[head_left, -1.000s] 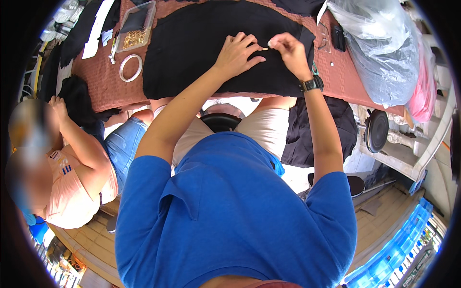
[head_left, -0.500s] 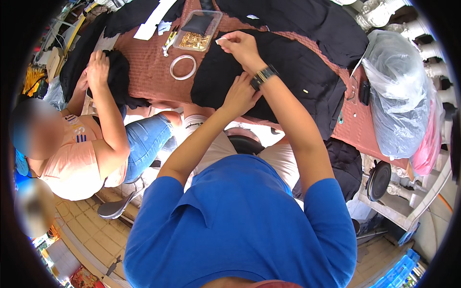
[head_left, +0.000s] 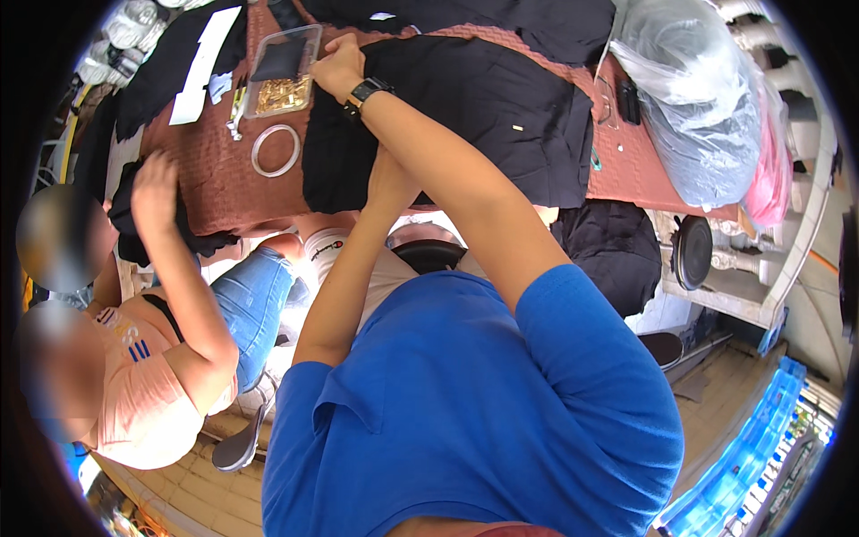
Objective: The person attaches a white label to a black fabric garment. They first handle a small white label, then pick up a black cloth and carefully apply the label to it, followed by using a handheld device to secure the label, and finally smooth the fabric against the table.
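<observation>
The right hand point(head_left: 338, 70), with a dark wristwatch on its wrist, is at the near rim of a clear rectangular plastic tray point(head_left: 309, 36) that holds small brass-coloured metal pieces point(head_left: 282, 94) and a dark cloth. The fingers are curled and turned away from the camera, so I cannot tell whether the grip is clenched on a piece or empty. The left hand point(head_left: 391, 183) lies flat, grip released, pressing on a large black fabric garment point(head_left: 474, 107) spread across the middle of the worktop point(head_left: 215, 170), which is covered in reddish-brown textured cloth.

To do this well, I judge the pressing hand should keep the garment flat and taut so it does not slide off the near edge. The reaching hand would do best to pick one brass piece with the fingertips, without nudging the tray toward the far left corner.

A white plastic ring point(head_left: 275, 149) lies just beside the garment's left edge. At the left end of the worktop another person's hand point(head_left: 154, 179) rests on more black cloth point(head_left: 148, 224).
</observation>
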Action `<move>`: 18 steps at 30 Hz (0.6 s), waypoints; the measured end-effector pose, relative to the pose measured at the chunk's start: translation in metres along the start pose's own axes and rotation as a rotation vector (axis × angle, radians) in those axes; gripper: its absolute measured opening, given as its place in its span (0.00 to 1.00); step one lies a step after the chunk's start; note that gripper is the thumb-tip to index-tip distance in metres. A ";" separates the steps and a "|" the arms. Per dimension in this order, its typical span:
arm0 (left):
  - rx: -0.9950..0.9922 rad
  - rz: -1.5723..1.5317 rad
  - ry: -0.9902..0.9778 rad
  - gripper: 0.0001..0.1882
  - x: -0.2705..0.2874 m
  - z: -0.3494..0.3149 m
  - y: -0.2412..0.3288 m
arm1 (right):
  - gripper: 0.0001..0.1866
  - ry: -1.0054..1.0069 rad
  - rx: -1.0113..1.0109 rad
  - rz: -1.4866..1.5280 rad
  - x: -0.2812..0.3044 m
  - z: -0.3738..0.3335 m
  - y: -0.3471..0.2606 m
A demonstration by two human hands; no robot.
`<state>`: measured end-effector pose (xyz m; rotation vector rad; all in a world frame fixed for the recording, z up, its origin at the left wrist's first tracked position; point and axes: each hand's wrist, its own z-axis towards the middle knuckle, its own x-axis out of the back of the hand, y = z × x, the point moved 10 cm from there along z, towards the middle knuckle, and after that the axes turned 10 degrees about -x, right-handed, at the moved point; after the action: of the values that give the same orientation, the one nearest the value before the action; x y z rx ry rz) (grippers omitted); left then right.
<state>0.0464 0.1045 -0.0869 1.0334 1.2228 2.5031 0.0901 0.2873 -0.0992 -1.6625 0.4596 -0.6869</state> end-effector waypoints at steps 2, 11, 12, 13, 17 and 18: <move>-0.105 0.140 0.034 0.16 0.001 0.000 0.004 | 0.27 -0.149 -0.025 0.064 -0.004 -0.004 0.000; -0.126 0.234 0.076 0.10 0.014 0.008 0.024 | 0.15 -0.022 0.583 -0.305 0.201 -0.105 -0.045; -0.117 0.202 0.114 0.09 0.016 0.012 0.028 | 0.14 0.064 0.696 -0.444 0.237 -0.114 -0.043; -0.101 0.168 0.159 0.09 0.018 0.014 0.029 | 0.13 0.090 0.665 -0.526 0.266 -0.113 -0.028; -0.187 0.007 0.129 0.08 -0.023 0.048 0.042 | 0.15 0.062 0.589 -0.710 0.343 -0.106 0.024; -0.219 -0.007 0.084 0.08 -0.041 0.058 0.045 | 0.16 0.035 0.590 -0.735 0.347 -0.106 0.030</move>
<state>0.1211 0.0941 -0.0495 0.8778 0.9426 2.6263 0.2809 -0.0189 -0.0521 -1.2221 -0.3471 -1.2474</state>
